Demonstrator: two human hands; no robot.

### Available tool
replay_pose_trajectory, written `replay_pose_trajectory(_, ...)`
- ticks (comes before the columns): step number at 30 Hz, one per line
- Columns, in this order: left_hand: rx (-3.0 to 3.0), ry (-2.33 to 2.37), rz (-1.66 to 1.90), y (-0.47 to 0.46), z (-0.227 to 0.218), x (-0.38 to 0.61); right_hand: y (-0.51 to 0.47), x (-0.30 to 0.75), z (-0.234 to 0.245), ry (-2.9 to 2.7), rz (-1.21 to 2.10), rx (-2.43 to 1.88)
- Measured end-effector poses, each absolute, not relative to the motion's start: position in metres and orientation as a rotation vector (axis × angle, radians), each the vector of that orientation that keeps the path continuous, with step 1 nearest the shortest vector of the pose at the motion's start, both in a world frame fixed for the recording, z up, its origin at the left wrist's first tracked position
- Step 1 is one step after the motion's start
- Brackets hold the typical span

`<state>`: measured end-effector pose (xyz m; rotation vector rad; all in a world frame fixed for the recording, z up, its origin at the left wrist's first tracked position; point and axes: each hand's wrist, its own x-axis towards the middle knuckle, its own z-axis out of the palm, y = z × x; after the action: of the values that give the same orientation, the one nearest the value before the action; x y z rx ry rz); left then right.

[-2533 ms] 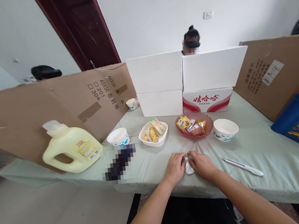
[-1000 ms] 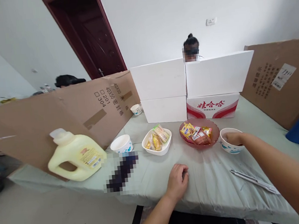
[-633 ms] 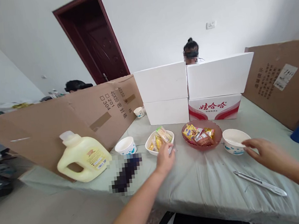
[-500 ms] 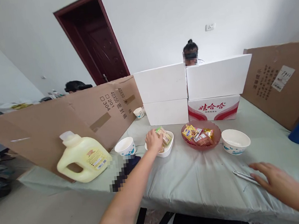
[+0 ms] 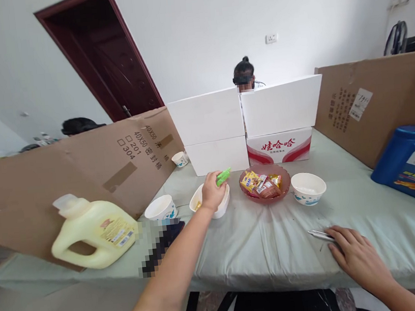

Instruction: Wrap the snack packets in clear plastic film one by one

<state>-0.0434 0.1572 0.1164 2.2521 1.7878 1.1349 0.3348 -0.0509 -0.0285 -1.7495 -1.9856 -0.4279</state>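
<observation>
A green packet [image 5: 223, 176] is pinched in the fingers of the left hand [image 5: 212, 193], just above a white dish [image 5: 197, 204] near the middle of the tabletop [image 5: 268, 238]. The packet sticks out up and to the right of the closed fingers, clear of the dish. A scrap of yellow wrapper shows inside the dish. The step in hand looks like taking one snack out of this dish. Carrying it onward would call for a firm pinch and a lift clear of the dish's rim. The right hand [image 5: 356, 257] lies flat on the tabletop near the front edge. Its fingers are loose and spread over one end of a slim silver tool [image 5: 318, 235], not visibly gripping it. Right of the dish stand a pink glass bowl [image 5: 286, 184] of wrapped snacks and a white paper bowl [image 5: 309, 188]; another paper bowl [image 5: 160, 209] sits to the dish's left. Farther out are a yellow jug [image 5: 93, 232], a blue jug [image 5: 408, 161], cardboard screens [image 5: 82, 163], stacked white boxes [image 5: 207, 121], and a person [image 5: 243, 72] behind them.
</observation>
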Motion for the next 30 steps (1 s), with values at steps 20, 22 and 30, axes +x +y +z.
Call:
replay_pose_trajectory(20,2.399,0.768,1.014,0.01,0.006,-0.045,-0.01,0.262,0.016,-2.081,-0.096,-1.648)
replay_pose_trajectory(22,2.338,0.828,1.006,0.007,0.005,-0.045,-0.002,0.227,0.034,-2.24,-0.071,-1.626)
replay_pose_trajectory(30,2.36,1.001,1.056,0.005,0.01,-0.043,-0.007,0.191,0.05,-2.556,-0.136,-1.419)
